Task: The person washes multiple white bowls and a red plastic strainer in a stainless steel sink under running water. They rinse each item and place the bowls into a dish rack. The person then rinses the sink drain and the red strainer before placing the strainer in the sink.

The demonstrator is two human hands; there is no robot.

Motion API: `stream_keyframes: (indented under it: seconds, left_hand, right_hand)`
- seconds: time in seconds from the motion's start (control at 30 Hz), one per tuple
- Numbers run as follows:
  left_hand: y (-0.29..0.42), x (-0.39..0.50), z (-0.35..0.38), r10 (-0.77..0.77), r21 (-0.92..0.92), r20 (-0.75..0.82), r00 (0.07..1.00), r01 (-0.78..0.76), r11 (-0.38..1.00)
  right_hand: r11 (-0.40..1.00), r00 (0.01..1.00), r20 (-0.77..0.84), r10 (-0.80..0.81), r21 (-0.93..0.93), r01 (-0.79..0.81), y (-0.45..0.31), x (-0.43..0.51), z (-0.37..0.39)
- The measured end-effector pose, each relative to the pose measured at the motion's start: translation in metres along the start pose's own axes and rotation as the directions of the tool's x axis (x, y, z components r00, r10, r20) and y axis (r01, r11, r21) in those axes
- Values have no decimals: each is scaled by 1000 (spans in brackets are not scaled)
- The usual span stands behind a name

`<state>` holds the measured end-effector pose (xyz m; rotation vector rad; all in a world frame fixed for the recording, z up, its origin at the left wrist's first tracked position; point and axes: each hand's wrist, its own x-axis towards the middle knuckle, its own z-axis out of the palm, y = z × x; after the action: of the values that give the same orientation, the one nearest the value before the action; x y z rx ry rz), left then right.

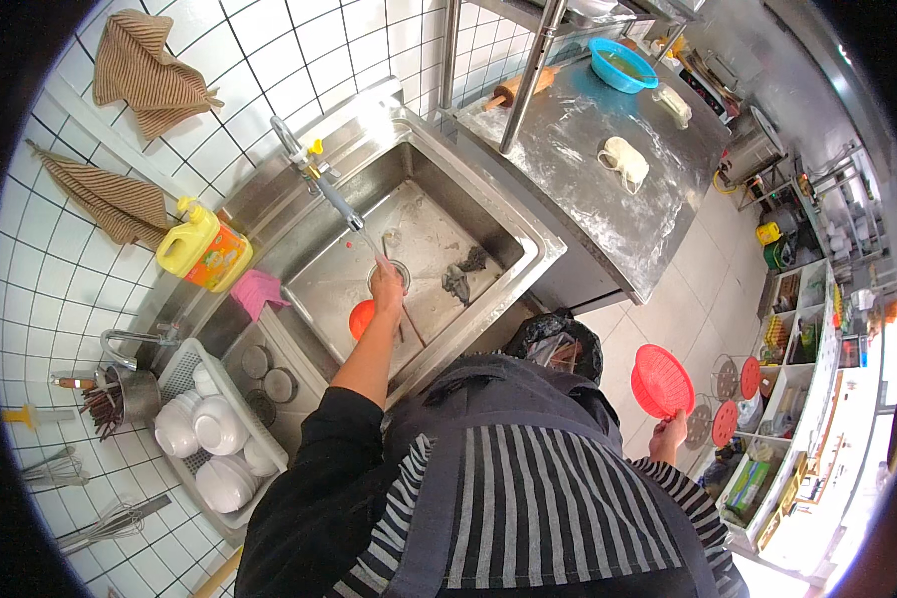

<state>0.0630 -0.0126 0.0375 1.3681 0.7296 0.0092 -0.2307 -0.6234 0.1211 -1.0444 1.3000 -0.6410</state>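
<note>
My left hand [387, 284] is in the steel sink [448, 213], over the drain and under the stream from the faucet [329, 194]. Its fingers are bunched, and what may be in them is hidden. Beside my wrist lies an orange-red round item [360, 318], partly covered by the forearm. Thin dark sticks [412, 327] rest on the sink floor near the hand. Dark wet scraps [457, 284] lie at the sink's right side. Out to the right, above the tiled floor, my right hand [668, 437] grips a red plastic colander [662, 381] by its rim.
A floured steel table [568, 187] holds dough [625, 163], a rolling pin [523, 88] and a blue basin [622, 64]. A black-bagged bin [557, 340] stands by the sink. Left are a rack of white bowls [220, 424], a yellow jug [205, 250] and a pink cloth [259, 293].
</note>
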Motion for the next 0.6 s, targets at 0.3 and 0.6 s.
stream_keyframes:
  seconds: [0.3,0.6]
  left_hand:
    - [-23,-18,9,343,27,16,939,-344,939]
    - [10,-10,3,78,42,-66,995,-75,996]
  right_hand:
    - [1000,1000,0,9,12,-9,-4,-2,-11]
    - [1000,1000,23,11,-23,-11,-3,3,-24]
